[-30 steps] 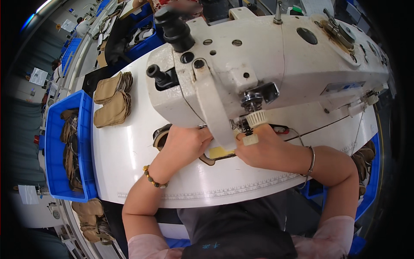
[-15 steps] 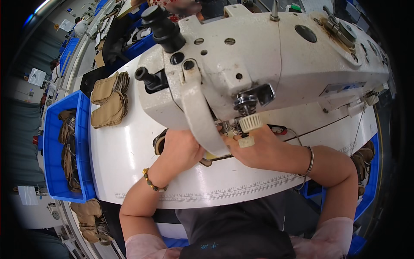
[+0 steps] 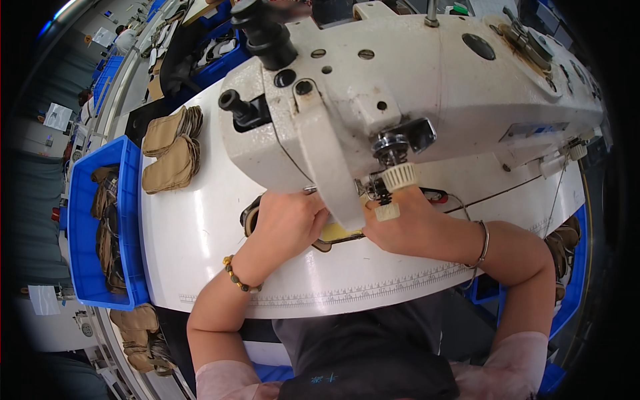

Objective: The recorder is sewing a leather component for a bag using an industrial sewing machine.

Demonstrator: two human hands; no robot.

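Both my hands are at a small shoe-upper piece with yellow lining and a tan and black edge, lying on the white table under a sewing machine. My left hand grips its left part, fingers curled and thumb pressed in; a curved dark and tan end sticks out left of the wrist. My right hand is closed on the right part, close to the needle area. The machine's pale curved lever and knobs hide most of the right fingertips and the stitching spot.
Two stacks of tan fabric pieces lie on the table's left. A blue bin with dark and tan pieces stands beyond that edge, and another blue bin is at the right. A printed ruler runs along the front edge.
The view has shifted a little, so the machine sits farther right. More yellow lining shows between my hands, which are slightly farther apart. Both still hold the piece.
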